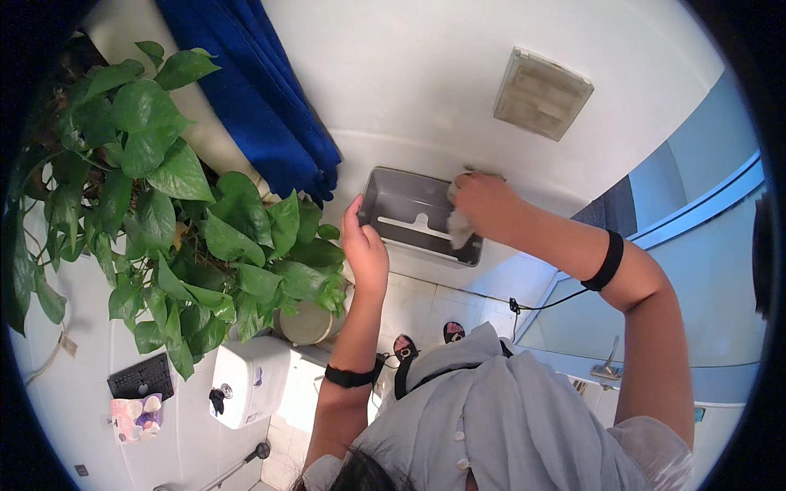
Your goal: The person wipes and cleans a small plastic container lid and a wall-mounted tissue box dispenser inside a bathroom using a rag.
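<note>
**Wall-mounted dispenser, wiped by hand**

White bathroom wall: grey paper dispenser mounted on it, long axis horizontal, slot face outward, contents not visible. Right hand closed around white cloth at its right end. Left hand open, steadying its left side. Leafy plant adjacent.

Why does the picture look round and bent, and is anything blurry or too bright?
Head view: a fisheye lens bows the wall edges and leaves black corners; light is soft and even, no harsh glare; the plant is sharp; the right hand and its cloth on the grey dispenser look slightly smeared.
</note>
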### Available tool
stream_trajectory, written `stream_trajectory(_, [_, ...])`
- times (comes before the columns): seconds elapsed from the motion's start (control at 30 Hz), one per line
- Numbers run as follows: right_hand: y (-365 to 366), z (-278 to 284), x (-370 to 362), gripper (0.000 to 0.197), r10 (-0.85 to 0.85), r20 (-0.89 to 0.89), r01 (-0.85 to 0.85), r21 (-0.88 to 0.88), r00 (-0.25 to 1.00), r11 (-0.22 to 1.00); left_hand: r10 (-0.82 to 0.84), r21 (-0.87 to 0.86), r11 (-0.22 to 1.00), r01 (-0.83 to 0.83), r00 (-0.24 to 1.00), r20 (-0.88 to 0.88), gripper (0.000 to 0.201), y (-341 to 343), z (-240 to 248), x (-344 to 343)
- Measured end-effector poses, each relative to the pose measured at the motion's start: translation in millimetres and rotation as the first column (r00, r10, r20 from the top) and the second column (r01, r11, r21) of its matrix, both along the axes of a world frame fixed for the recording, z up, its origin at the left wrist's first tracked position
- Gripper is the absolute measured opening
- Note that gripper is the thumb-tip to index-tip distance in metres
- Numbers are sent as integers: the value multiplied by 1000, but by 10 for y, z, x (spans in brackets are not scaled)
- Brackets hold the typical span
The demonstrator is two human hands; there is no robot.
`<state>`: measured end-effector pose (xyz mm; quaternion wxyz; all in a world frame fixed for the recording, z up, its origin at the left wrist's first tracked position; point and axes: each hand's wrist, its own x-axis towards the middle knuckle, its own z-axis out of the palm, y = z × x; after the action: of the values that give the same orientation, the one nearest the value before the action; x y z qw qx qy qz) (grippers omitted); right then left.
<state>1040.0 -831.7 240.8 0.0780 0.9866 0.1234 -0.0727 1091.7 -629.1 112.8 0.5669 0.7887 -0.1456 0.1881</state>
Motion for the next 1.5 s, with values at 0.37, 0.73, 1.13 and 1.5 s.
stream_trajectory(0.37, [699,-639,868,23,357,393,-525,519,847,675,-230,-411,871,267,963,139,98,-170,-183,-42])
stream_trajectory(0.73, [409,-107,118,40,136,43,-83,949,990,304,-77,-131,986,101,981,178,95,184,-313,-409])
stream_trajectory(1.13, [1097,-487,-1130,33,417,78,-274,858,906,435,437,300,899,-321,723,-535,27,1763,-2756,-2413])
stream_trajectory(1.5, [1628,-2085,-957,34,330,-406,183,822,852,540,856,848,516,-122,42,-515,26,2699,-4697,-3297])
